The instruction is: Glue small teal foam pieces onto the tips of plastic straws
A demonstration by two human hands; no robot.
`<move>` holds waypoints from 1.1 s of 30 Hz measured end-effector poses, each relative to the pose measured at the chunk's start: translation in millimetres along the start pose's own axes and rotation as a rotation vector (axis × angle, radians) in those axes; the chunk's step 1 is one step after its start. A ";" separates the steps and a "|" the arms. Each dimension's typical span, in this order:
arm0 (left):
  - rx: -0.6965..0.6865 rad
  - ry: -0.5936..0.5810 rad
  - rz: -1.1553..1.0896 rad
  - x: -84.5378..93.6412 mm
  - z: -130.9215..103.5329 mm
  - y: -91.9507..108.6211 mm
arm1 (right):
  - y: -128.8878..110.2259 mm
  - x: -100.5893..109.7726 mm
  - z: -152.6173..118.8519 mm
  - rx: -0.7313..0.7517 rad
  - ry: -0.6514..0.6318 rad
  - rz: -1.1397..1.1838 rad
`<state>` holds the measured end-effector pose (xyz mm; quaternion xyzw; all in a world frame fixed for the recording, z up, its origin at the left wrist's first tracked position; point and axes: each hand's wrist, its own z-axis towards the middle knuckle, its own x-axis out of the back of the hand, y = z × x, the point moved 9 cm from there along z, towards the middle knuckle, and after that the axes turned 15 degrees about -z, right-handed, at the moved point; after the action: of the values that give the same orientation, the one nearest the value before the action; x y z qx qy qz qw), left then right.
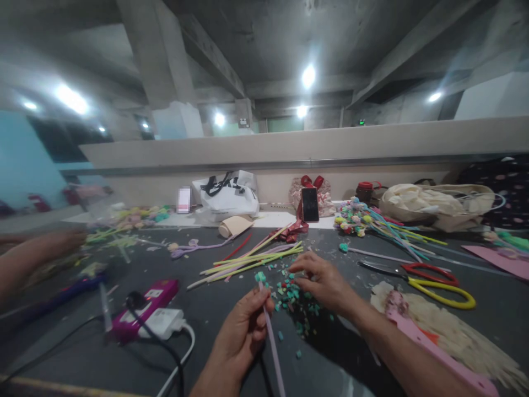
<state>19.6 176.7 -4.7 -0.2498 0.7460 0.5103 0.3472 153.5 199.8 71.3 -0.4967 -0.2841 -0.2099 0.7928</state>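
Observation:
My left hand (243, 317) is closed around a thin pale purple stick (271, 344), pinched near its top. A small cluster of teal pieces (260, 277) sits at the stick's upper end, just above my thumb and fingertips. To the right, my right hand (320, 278) hovers over a scatter of small teal and red bits (291, 298). Its fingers are curved and apart, and I see nothing held between them. Beyond both hands lies a loose bunch of yellow-green and pale purple sticks (256, 259).
A co-worker's blurred arm (37, 251) reaches in at left. Near it lie a magenta power strip (144, 309) and cables. On the right are scissors (413, 271), a pink-handled tool (438, 350) and a bundle of decorated sticks (355, 218). A phone (309, 204) stands at the back.

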 end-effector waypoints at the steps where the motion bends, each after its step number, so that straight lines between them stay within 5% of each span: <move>1: 0.010 -0.008 0.011 -1.0 0.2 -1.6 | -5.2 -6.8 -1.7 0.002 -0.027 0.047; 6: 0.006 -0.025 0.094 -3.6 0.4 -4.3 | -20.0 -36.6 -8.8 -0.021 -0.136 0.264; 10: -0.024 -0.009 0.160 -1.1 2.0 -2.7 | -20.3 -41.2 -8.8 -0.048 -0.112 0.312; 21: -0.068 0.024 0.228 1.6 1.3 1.4 | 24.9 7.9 3.7 -0.158 0.053 0.231; 29: -0.105 0.045 0.306 -1.8 -2.3 1.3 | -10.6 -35.0 -7.4 -0.095 -0.203 0.335; 33: -0.121 0.046 0.321 -3.4 -2.9 1.8 | -12.0 -41.4 -10.1 -0.118 -0.219 0.383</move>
<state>19.7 174.7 -0.3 -0.1597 0.7522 0.5971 0.2285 117.5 187.7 48.6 -0.6070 -0.2565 -0.0167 0.7520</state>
